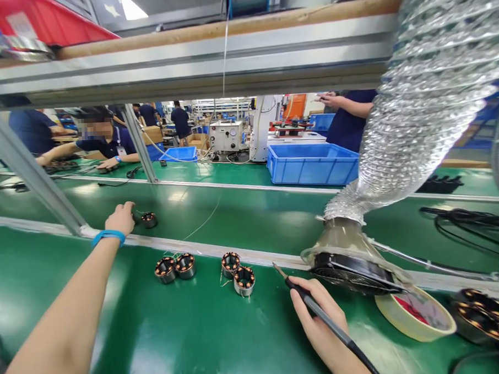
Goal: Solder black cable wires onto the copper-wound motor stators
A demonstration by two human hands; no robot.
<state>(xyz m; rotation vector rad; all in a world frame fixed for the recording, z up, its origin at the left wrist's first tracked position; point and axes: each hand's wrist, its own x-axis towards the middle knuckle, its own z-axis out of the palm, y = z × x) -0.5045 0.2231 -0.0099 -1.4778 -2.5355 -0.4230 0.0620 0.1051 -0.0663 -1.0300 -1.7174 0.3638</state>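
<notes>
My left hand [121, 218], with a blue wristband, reaches over the metal strip onto the green surface beyond. Its fingers close around a dark, mostly hidden piece that looks like a motor stator [136, 217]. Right beside it sits another stator [149, 219]. In my right hand [319, 311] is a soldering iron [321, 313], gripped like a pen, its tip pointing up and left. On the near green mat stand a pair of copper-wound stators [185, 266] and, farther right, two more touching stators [244, 281] with thin loose wires.
A fume extractor hood [352, 265] on a foil duct [428, 102] hangs at the right. Below it are a yellowish tape roll [418, 314] and more stators [486, 314]. A blue bin [312, 163] stands beyond; a co-worker [110, 138] works far left. A metal post [29, 163] slants at left.
</notes>
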